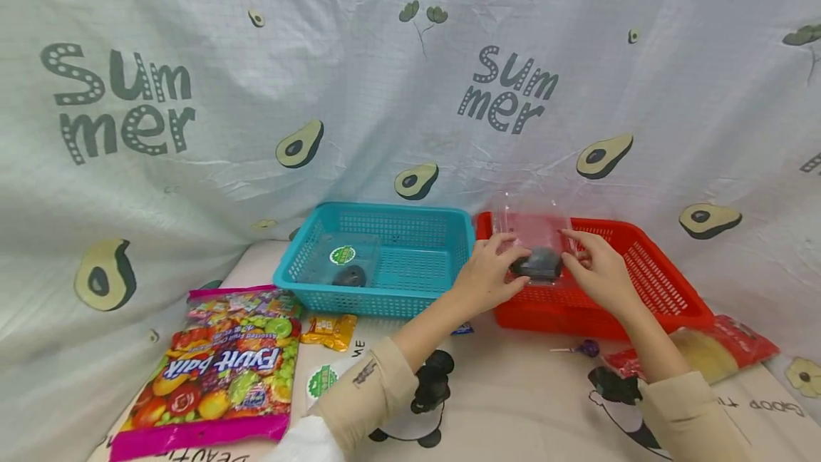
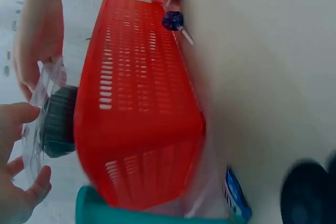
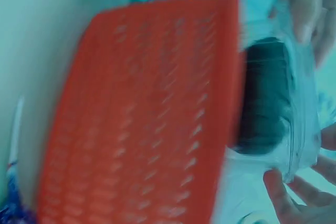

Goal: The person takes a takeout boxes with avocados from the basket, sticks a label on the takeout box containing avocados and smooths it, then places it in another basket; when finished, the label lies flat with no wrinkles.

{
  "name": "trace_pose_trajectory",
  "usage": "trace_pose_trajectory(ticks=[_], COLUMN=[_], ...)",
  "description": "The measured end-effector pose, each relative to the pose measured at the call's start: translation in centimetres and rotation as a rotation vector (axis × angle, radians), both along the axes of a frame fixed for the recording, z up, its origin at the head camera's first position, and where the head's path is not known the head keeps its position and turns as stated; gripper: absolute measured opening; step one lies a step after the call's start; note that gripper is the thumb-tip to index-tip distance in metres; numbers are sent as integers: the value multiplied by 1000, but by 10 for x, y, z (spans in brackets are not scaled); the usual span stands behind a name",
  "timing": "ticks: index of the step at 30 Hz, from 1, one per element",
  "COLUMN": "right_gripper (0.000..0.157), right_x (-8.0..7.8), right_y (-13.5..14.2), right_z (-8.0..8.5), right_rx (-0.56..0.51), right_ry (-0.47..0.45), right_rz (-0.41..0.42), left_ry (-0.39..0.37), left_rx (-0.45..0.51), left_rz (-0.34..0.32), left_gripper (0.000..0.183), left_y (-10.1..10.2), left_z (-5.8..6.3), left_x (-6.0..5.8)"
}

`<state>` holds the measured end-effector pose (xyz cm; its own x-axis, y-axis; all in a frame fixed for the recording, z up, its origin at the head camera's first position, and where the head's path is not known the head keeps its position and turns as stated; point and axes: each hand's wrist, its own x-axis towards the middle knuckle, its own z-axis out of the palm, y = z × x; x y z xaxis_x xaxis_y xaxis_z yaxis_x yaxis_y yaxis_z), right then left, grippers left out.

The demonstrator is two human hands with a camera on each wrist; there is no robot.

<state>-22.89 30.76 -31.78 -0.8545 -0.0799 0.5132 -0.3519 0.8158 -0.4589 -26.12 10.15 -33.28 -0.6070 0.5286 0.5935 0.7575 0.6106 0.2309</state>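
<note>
Both hands hold a clear plastic package [image 1: 540, 266] over the front rim of the red basket [image 1: 661, 284]. Inside it is a dark, rounded item whose kind I cannot tell. My left hand [image 1: 490, 273] grips the package's left edge, and my right hand [image 1: 599, 273] pinches the right edge. In the left wrist view, the dark part [image 2: 60, 121] sits close beside the red basket wall. The right wrist view is blurred, but fingers of the right hand [image 3: 299, 198] show on the package's lower edge.
A teal basket [image 1: 410, 301] at left holds another clear package [image 1: 349, 259] with a green label. Nearby on the table lie a fruit-chew bag [image 1: 218, 369], an orange packet [image 1: 330, 331], a blue wrapper [image 1: 462, 329], a purple lollipop [image 1: 589, 348] and a red-yellow bag [image 1: 712, 351].
</note>
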Motion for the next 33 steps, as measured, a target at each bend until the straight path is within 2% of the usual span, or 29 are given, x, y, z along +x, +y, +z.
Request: trace_pose_trajectory(ticks=[4,10,15,18,23,25,27,30,33], right_gripper=[40,39,38,38,37,37,38,39,41], right_x=[18,41,68,85,105,109,111,110,106], right_y=[-19,-53,-79,-92,-108,-113,-116,-121,-125], right_z=[10,9,-7,-21,-41,-49,-56,-67,-76], right_rx=[-13,5,-54,-129,-248,-265,-277,-292,-305], right_ry=[42,117,79,22,-70,-85,-84,-86,-91], right_rz=[44,165,263,331,449,482,510,528,530], left_ry=[-63,-42,-87,-113,-73,-34,-29,-59,-119], left_rx=[38,75,49,39,82,90,87,74,64], left_rz=[-58,-111,-165,-187,-213,-224,-219,-199,-174], left_gripper=[38,40,41,40,37,37,38,38,38], left_y=[-36,-89,-129,-150,-176,-182,-187,-191,-193], left_z=[7,8,-5,-16,-33,-39,-44,-53,-61], left_x=[17,46,79,99,127,135,140,143,141])
